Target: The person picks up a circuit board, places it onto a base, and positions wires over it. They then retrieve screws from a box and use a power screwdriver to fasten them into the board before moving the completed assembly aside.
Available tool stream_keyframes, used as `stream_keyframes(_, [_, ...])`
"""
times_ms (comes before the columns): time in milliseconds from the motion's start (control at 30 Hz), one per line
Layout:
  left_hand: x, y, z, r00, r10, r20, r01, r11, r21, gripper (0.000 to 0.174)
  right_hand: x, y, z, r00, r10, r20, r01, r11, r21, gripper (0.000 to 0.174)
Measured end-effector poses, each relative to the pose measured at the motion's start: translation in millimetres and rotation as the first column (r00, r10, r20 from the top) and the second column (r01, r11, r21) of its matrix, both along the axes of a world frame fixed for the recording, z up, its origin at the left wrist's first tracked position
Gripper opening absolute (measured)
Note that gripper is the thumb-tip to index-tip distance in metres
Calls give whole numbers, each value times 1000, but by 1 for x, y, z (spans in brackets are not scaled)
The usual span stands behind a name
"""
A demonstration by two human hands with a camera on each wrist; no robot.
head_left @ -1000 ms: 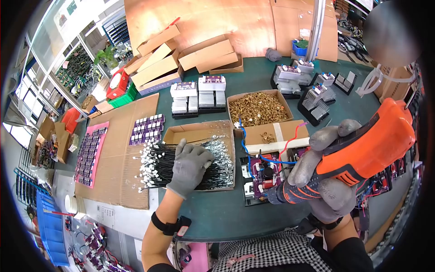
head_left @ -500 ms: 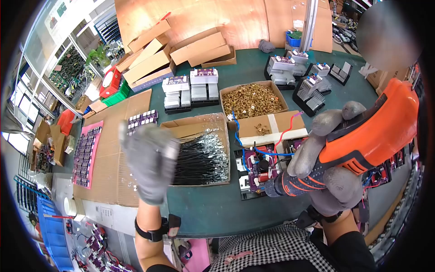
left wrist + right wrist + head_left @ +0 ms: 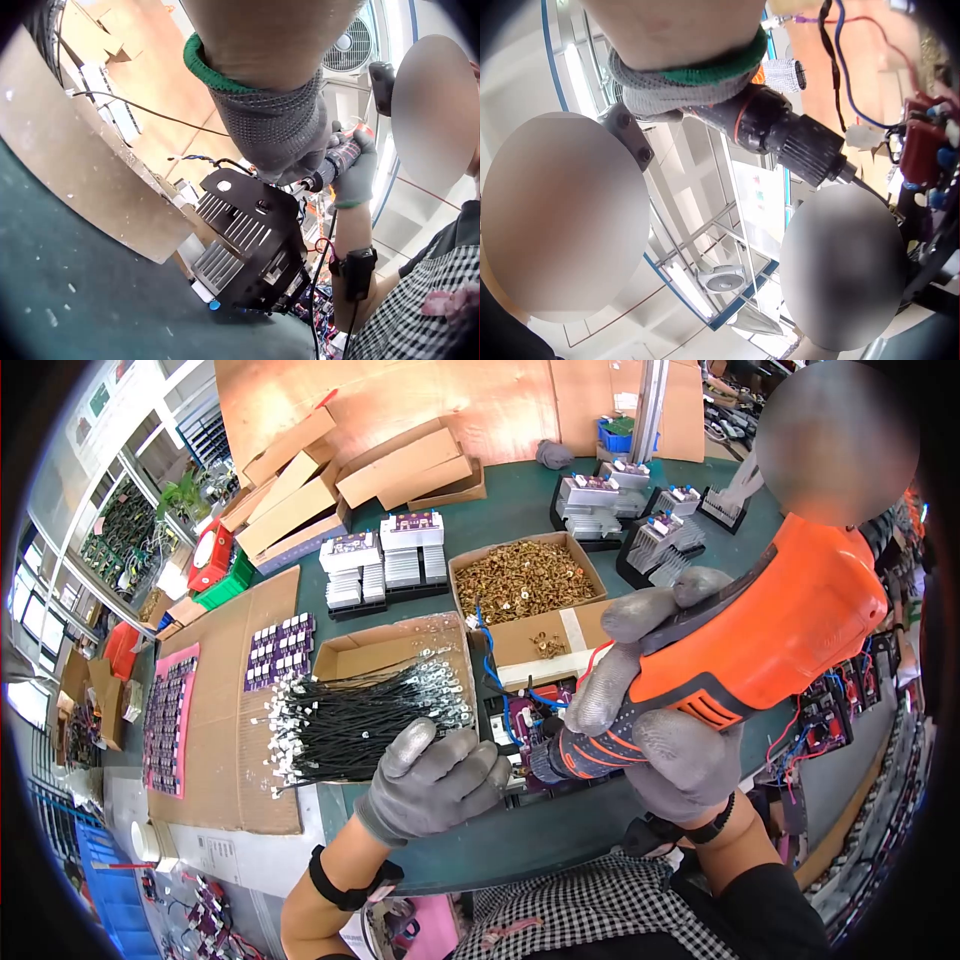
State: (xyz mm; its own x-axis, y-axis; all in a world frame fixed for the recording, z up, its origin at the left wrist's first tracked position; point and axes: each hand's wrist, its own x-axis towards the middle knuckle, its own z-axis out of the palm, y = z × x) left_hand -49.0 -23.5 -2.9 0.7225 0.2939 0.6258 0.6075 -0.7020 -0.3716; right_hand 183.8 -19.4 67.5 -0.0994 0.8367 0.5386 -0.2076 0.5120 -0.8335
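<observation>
Over the circuit board (image 3: 524, 712), right hand (image 3: 682, 758) had fingers around an orange drill (image 3: 775, 625). Beside that board, left hand (image 3: 430, 787) curled, couldn't tell if pinching.

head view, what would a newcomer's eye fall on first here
Probably the big orange power drill, gripped in the gloved right hand at the right of the head view. Next, the dense bundle of white-tipped black cables, lying across a cardboard box left of centre. Beyond it to the right, small brass-coloured parts fill another box.
</observation>
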Motion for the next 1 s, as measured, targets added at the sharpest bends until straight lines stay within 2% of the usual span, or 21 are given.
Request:
stream_keyframes(100, [1,-2,1,1000,15,2,-15,1000,-14,10,-13,0,-7,964,80,-253,-104,991,-81,74])
stream_keyframes(133, [1,-2,1,1000,19,3,-19,1000,-19,10,-13,1,-6,955,90,-284,-120,989,-89,74])
stream_keyframes(200, [0,-1,1,1000,17,-14,-17,1000,8,11,-13,0,-5,974,79,-210,-96,993,-72,73])
stream_keyframes(333, [-1,0,0,1000,-3,-9,3,1000,-2,16,-9,0,-3,997,3,77,-5,1000,21,73])
stream_keyframes(433, [0,3,19,995,1,-98,-29,960,-280,20,-9,-2,-2,967,-52,248,31,996,89,73])
stream_keyframes(533, [5,0,34,996,79,-51,-93,799,-594,27,-14,0,2,925,-84,369,31,989,148,74])
stream_keyframes(567, [4,-1,40,999,45,-19,-45,706,-707,40,-18,1,5,929,-69,363,12,987,158,74])
stream_keyframes(667, [11,-5,24,990,72,-121,-136,715,-686,54,-34,8,2,925,-172,338,62,948,313,64])
stream_keyframes(700, [9,-5,11,997,75,-8,-53,627,-777,58,-45,6,0,973,-86,215,49,984,171,62])
stream_keyframes(733, [9,-4,1,990,91,109,44,534,-844,63,-49,7,-1,983,-61,175,38,990,133,61])
stream_keyframes(767, [14,-9,-3,937,179,300,200,428,-881,62,-52,8,0,984,-46,169,23,991,132,61])
stream_keyframes(800, [15,-10,8,987,135,84,-9,576,-817,59,-52,8,0,985,-40,169,17,991,136,60])
stream_keyframes(833, [16,-11,19,984,126,-127,-179,720,-671,57,-52,9,1,985,-31,171,5,989,149,60])
stream_keyframes(933, [16,-12,16,987,142,-73,-153,705,-692,52,-53,8,2,987,-15,159,-15,983,185,59])
stream_keyframes(1000, [13,-12,7,990,143,3,-102,718,-689,55,-58,9,3,992,-3,129,-25,975,219,58])
